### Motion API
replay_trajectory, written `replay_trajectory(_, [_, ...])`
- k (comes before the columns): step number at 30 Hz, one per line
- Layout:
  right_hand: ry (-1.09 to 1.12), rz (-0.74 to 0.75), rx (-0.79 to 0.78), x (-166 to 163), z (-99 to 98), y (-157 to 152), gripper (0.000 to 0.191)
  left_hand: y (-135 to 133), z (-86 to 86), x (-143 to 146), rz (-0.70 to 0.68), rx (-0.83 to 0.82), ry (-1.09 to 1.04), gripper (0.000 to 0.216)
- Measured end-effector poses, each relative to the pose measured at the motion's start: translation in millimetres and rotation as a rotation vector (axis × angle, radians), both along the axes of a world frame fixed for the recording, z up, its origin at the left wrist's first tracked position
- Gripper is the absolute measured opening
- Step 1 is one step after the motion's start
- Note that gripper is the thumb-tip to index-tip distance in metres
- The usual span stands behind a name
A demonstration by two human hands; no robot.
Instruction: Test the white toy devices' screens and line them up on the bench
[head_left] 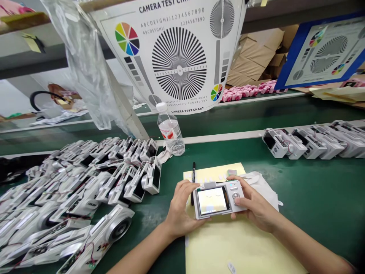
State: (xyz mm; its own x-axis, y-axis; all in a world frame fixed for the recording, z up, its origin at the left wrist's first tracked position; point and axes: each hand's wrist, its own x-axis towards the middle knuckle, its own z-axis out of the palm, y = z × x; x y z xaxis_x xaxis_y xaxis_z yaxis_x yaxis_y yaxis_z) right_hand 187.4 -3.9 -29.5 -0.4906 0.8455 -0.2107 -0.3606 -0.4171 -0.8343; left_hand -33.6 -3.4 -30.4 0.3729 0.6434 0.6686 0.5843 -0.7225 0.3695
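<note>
Both hands hold a white digital camera [213, 199], its lit screen facing me and showing a pale yellow picture. My left hand [182, 209] grips the camera's left end, fingers at the top edge and thumb below. At the other end, my right hand [253, 207] is closed around the body, its thumb on the round button pad. Beneath the camera lies a yellow sheet [242, 245] with small pale stickers on it. A black marker pen [194, 173] rests on the sheet, partly behind my left fingers. Near my right hand is a crumpled white cloth [262, 186].
Many white camera bodies [85, 198] with loose wires crowd the left side. A row of similar cameras [322, 142] stands at the right back. A water bottle [171, 131] stands before a hanging camera test chart [179, 57]. Pink items [248, 91] lie on the far conveyor.
</note>
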Motion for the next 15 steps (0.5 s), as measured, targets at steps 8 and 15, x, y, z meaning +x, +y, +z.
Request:
replay_trajectory(8, [-0.004,0.004,0.003,-1.4,3.9,0.0,0.049,0.5,-0.2,0.1,-0.006,-0.001,0.004,0.061])
replay_trajectory(15, [-0.018,0.005,0.000,-1.2,2.9,0.9,0.052,0.9,-2.5,-0.7,0.011,-0.010,0.013,0.058])
